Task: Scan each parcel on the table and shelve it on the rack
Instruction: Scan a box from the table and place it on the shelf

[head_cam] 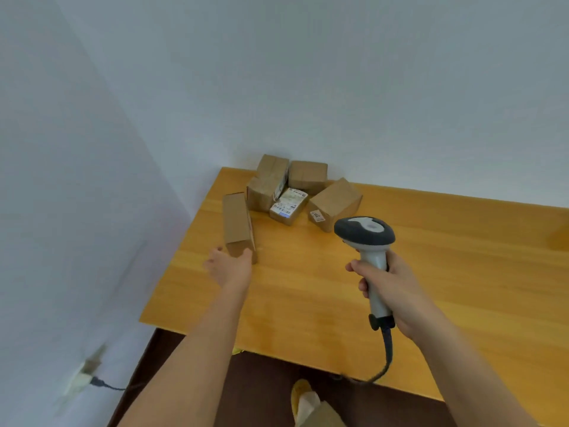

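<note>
Several brown cardboard parcels lie at the far left corner of the wooden table (431, 272). A long narrow parcel (237, 224) lies nearest, and my left hand (229, 266) grips its near end, thumb on the left side and fingers on the right. Behind it sit a small parcel with a white label on top (288, 206), a larger box (335, 203) with a small sticker, and more boxes (306, 175) against the wall. My right hand (388, 288) grips the handle of a grey and white barcode scanner (365, 234), its head pointing toward the parcels. No rack is in view.
White walls stand close behind and to the left of the table. The scanner's cable (388, 349) hangs over the table's near edge. A wall socket with a plug (83, 375) is low on the left wall. Dark floor and my yellow shoe (300, 391) show below.
</note>
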Demonstrator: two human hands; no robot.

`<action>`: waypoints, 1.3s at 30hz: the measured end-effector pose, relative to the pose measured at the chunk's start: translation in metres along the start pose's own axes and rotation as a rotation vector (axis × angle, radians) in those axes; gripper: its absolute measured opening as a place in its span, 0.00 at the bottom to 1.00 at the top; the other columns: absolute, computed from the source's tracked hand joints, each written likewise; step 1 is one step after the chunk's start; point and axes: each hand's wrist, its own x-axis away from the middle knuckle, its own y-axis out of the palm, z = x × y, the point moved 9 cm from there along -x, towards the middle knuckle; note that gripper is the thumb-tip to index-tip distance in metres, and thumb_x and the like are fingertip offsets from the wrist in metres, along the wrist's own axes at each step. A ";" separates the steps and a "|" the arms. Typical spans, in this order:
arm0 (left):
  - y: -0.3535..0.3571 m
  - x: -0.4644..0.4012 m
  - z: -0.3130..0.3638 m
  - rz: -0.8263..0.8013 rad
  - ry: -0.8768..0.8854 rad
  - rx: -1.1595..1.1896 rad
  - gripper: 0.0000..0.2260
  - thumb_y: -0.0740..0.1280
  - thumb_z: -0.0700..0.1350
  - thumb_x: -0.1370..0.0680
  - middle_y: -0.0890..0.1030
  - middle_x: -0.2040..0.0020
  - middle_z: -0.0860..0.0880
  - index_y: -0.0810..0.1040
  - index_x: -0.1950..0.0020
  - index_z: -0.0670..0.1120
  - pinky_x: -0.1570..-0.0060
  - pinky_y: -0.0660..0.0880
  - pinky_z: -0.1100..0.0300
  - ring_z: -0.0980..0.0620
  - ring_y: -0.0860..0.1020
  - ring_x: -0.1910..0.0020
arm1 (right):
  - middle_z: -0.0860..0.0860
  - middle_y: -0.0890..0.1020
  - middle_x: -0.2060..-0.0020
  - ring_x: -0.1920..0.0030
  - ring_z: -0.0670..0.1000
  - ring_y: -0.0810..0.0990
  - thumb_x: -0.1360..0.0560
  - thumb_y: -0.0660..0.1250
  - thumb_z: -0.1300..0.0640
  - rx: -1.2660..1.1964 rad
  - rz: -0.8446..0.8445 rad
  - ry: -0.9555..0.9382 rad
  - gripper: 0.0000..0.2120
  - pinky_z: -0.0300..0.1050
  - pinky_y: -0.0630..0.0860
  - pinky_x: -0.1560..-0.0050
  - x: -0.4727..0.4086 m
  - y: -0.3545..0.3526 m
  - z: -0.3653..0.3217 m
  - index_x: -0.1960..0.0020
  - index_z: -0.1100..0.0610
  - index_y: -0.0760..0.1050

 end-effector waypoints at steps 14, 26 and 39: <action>0.048 -0.088 0.004 -0.048 0.008 -0.027 0.43 0.76 0.51 0.28 0.64 0.28 0.39 0.54 0.24 0.40 0.37 0.72 0.44 0.36 0.70 0.33 | 0.58 0.80 0.55 0.68 0.46 0.75 0.22 0.68 0.56 0.084 -0.043 0.101 0.08 0.44 0.74 0.61 -0.094 0.040 -0.011 0.44 0.53 0.73; 0.103 -0.024 -0.086 -0.407 -0.367 0.431 0.20 0.67 0.48 0.21 0.77 0.40 0.44 0.69 0.31 0.44 0.46 0.79 0.50 0.45 0.78 0.42 | 0.56 0.78 0.58 0.64 0.50 0.78 0.21 0.67 0.50 0.097 -0.215 0.161 0.12 0.46 0.76 0.60 -0.105 0.056 -0.007 0.40 0.51 0.71; 0.150 0.004 -0.109 -0.548 -0.517 0.422 0.23 0.73 0.42 0.24 0.79 0.40 0.44 0.70 0.33 0.39 0.34 0.74 0.50 0.46 0.77 0.40 | 0.54 0.80 0.50 0.66 0.49 0.78 0.19 0.63 0.55 -0.009 -0.244 0.220 0.08 0.46 0.77 0.61 -0.095 0.049 -0.008 0.41 0.54 0.74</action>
